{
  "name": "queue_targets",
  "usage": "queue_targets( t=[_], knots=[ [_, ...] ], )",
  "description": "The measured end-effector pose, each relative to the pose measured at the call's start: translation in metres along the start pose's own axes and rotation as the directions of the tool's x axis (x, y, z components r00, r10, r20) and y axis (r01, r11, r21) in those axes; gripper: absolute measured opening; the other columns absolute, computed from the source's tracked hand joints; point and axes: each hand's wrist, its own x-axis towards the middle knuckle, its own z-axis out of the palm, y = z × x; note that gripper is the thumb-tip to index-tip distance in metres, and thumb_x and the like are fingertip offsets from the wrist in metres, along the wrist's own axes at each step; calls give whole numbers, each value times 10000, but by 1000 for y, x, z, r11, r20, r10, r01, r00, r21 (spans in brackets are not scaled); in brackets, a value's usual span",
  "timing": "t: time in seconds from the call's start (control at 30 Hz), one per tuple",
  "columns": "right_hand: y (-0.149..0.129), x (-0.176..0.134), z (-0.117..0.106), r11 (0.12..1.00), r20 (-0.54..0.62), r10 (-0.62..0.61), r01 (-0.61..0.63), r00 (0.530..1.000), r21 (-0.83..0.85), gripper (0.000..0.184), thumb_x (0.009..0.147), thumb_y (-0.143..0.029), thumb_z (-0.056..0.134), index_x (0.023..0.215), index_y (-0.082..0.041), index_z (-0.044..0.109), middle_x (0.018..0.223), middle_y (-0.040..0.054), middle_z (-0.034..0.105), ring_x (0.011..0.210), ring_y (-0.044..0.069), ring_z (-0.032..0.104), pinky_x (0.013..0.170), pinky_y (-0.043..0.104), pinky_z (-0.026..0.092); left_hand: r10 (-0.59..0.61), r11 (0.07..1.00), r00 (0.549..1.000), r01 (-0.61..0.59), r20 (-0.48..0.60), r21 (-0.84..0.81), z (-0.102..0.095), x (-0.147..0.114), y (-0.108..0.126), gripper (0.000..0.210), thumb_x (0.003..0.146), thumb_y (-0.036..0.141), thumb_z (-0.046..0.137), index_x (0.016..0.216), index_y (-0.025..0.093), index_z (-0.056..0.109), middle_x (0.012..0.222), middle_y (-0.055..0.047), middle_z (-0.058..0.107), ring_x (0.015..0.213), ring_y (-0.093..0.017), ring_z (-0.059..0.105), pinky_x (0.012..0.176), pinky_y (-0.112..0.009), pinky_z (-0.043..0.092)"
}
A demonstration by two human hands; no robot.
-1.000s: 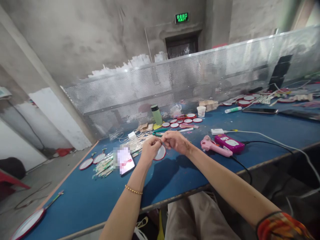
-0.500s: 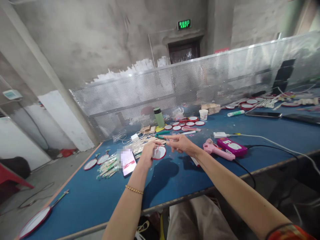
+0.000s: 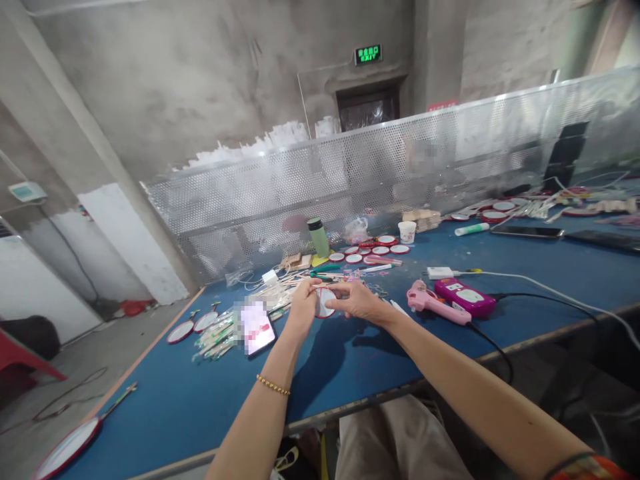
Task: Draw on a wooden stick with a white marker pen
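Between my hands, above the blue table [image 3: 215, 407], is a small round white disc [image 3: 325, 305] with a red rim. My left hand [image 3: 303, 308] grips its left edge, thumb and fingers closed. My right hand [image 3: 361, 302] pinches the disc's right side, with fingertips on its face and rim. Just left of my left hand lies a lit phone [image 3: 259, 330], beside plastic-wrapped sticks [image 3: 217, 339]. Behind my hands are loose pale sticks and green-handled pliers [image 3: 325, 269]. A pink glue gun [image 3: 435, 301] lies right of my right hand.
A purple device [image 3: 465, 297] with cables sits beside the glue gun. At the back stand a green bottle [image 3: 318, 239], several red-rimmed discs [image 3: 380, 251] and a paper cup [image 3: 407, 232]. A perforated metal screen [image 3: 280, 193] borders the table. A handled round fan [image 3: 70, 445] lies front left.
My right hand has moved left and slightly down, from a pointing pose beside the disc to a grip on it. The disc has shifted slightly right and up in my left hand.
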Motion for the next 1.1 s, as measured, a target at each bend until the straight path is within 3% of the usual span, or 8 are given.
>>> queue_targets(
  t=[0.13, 0.27, 0.4, 0.53, 0.63, 0.77, 0.97, 1.1],
  knots=[
    [0, -1, 0, 999, 7, -15, 15, 1000, -28, 503, 748, -390, 696, 1214, -203, 670, 708, -29, 628, 447, 67, 463, 384, 180, 420, 8, 999, 1000, -8, 28, 34, 0, -1, 2, 367, 664, 77, 404, 968, 178, 583, 779, -4, 607, 706, -143, 551, 651, -248, 413],
    [-5, -3, 0, 997, 20, -37, 39, 999, -70, 519, 735, -390, 711, 1215, -196, 671, 596, -53, 564, 403, 64, 443, 388, 176, 370, 49, 991, 995, -60, 89, 117, -5, -1, 1, 407, 671, 71, 412, 1027, 190, 571, 723, 19, 576, 686, -150, 531, 672, -268, 402],
    [-3, -2, 0, 996, 33, -44, 46, 998, -82, 510, 730, -388, 712, 1185, -160, 687, 526, -62, 520, 402, 72, 432, 389, 174, 336, 60, 988, 984, -82, 166, 128, -9, -1, 2, 395, 699, 83, 417, 1051, 192, 559, 708, 25, 559, 654, -150, 516, 635, -266, 381],
    [-1, -2, 1, 999, 24, -18, 19, 1000, -41, 432, 725, -403, 703, 1080, -158, 722, 513, -72, 513, 398, 69, 413, 379, 175, 335, 42, 994, 988, -56, 149, 95, -6, -4, 4, 338, 735, 99, 414, 1023, 198, 558, 669, 37, 511, 588, -140, 471, 580, -252, 357],
    [-5, -3, 2, 999, 17, 32, -33, 999, 21, 299, 729, -432, 698, 843, -157, 727, 529, -62, 545, 400, 71, 437, 373, 181, 356, 60, 995, 994, -67, 87, 78, -1, -4, 4, 308, 752, 102, 419, 1012, 199, 553, 700, 27, 520, 620, -140, 481, 613, -253, 378],
    [-12, -7, 6, 979, -10, 160, -157, 987, 128, 333, 752, -491, 686, 650, -179, 631, 396, -66, 489, 335, 75, 425, 313, 174, 287, 117, 992, 992, -115, -41, 59, 3, -4, 7, 268, 778, 110, 414, 1002, 196, 532, 803, -2, 560, 724, -151, 524, 705, -266, 409],
    [-18, -12, 24, 917, -4, 293, -280, 956, 283, 403, 762, -526, 674, 611, -156, 624, 364, -41, 500, 278, 56, 373, 271, 169, 288, 150, 987, 963, -133, -225, 90, 3, -8, 13, 233, 828, 122, 379, 1000, 195, 518, 878, -24, 559, 802, -159, 534, 762, -278, 413],
    [-17, -12, 35, 823, 60, 282, -273, 958, 498, 334, 744, -471, 701, 710, -148, 624, 659, 32, 703, 319, 50, 448, 290, 170, 359, 119, 991, 939, -94, -321, 90, 1, -6, 10, 222, 837, 125, 370, 992, 197, 512, 926, -32, 561, 834, -166, 534, 768, -288, 419]
  ],
)
